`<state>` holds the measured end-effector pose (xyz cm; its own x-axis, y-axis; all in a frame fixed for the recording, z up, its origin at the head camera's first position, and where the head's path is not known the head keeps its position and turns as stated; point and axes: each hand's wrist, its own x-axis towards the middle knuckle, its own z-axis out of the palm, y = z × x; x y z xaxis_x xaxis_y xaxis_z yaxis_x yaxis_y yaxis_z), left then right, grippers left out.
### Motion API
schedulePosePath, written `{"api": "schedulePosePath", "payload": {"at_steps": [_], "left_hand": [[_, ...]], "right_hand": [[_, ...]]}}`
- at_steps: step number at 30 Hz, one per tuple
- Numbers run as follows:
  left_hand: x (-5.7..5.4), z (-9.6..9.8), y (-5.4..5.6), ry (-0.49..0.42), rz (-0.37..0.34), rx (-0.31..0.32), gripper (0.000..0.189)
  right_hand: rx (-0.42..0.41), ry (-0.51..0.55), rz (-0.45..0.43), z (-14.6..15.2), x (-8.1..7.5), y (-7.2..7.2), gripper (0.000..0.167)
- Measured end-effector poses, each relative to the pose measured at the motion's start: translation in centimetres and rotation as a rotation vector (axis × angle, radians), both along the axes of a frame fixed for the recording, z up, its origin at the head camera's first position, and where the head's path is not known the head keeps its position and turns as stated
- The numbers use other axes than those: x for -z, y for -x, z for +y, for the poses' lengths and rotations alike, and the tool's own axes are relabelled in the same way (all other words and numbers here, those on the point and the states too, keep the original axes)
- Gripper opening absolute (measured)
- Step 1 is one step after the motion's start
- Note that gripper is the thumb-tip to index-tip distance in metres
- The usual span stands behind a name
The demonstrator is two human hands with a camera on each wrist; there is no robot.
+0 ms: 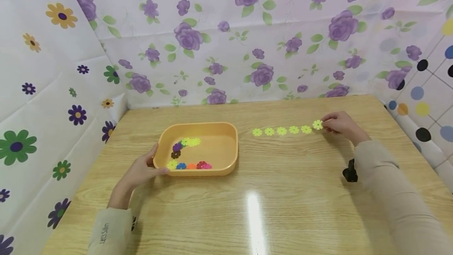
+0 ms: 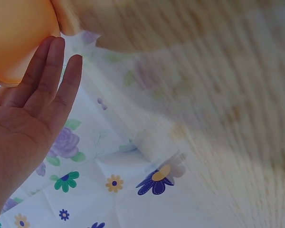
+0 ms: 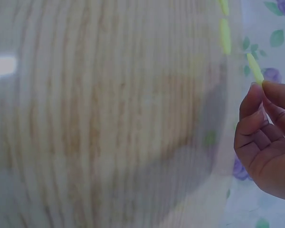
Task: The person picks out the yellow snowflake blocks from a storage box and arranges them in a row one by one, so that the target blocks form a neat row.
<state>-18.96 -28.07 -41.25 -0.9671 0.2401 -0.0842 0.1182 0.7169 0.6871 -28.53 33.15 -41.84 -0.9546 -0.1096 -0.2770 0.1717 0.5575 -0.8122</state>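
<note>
My right hand (image 1: 340, 124) pinches a yellow-green flower-shaped disc (image 1: 317, 124) between thumb and fingertips. The disc is at the right end of a row of several matching yellow discs (image 1: 281, 131) on the table. In the right wrist view the held disc (image 3: 255, 69) appears edge-on, tilted, above the fingertips. My left hand (image 1: 139, 170) rests against the near left corner of an orange plastic tray (image 1: 216, 150), thumb along the front rim. The left wrist view shows its fingers (image 2: 50, 80) straight against the tray's outer side.
Inside the tray lie yellow discs (image 1: 192, 142), a brown disc (image 1: 175, 154), a blue disc (image 1: 181, 166) and other coloured ones. A small black object (image 1: 350, 174) stands beside the right sleeve. Flower-printed sheeting (image 1: 219, 42) rises behind the wooden table (image 1: 212, 215).
</note>
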Motion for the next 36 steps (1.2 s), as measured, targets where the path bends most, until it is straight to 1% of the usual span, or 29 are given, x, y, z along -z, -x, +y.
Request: {"api": "schedulePosePath", "payload": {"at_steps": [5,8,9,14,17,22,26,30,36], "left_hand": [[-0.1,0.2,0.0,0.003,-0.002,0.000,0.100],[-0.3,0.3,0.0,-0.004,0.004,0.006,0.099],[-0.3,0.4,0.1,-0.007,0.005,0.007,0.099],[-0.3,0.4,0.0,-0.021,0.010,0.017,0.098],[-0.3,0.3,-0.1,-0.016,0.008,0.015,0.099],[-0.3,0.1,-0.2,-0.019,0.008,0.016,0.099],[-0.5,0.1,-0.3,-0.016,0.004,0.012,0.099],[-0.5,0.2,-0.3,-0.008,0.000,0.007,0.099],[-0.5,0.1,-0.2,-0.002,0.006,0.010,0.098]], "right_hand": [[0.034,0.042,-0.045,0.4,0.7,-0.1,0.037],[0.058,0.031,-0.048,0.5,0.9,-0.2,0.036],[0.069,0.020,-0.044,0.5,1.0,-0.2,0.035],[0.084,-0.125,0.010,0.5,0.2,-0.4,0.034],[0.066,-0.176,0.047,0.0,-0.6,-0.7,0.035],[0.033,-0.153,0.089,-1.9,-1.9,-1.0,0.038],[0.031,-0.135,0.122,-4.0,-2.9,-1.3,0.039],[0.029,-0.112,0.160,-6.3,-3.8,-1.6,0.037],[0.001,-0.078,0.201,-9.6,-4.9,-2.0,0.033]]}}
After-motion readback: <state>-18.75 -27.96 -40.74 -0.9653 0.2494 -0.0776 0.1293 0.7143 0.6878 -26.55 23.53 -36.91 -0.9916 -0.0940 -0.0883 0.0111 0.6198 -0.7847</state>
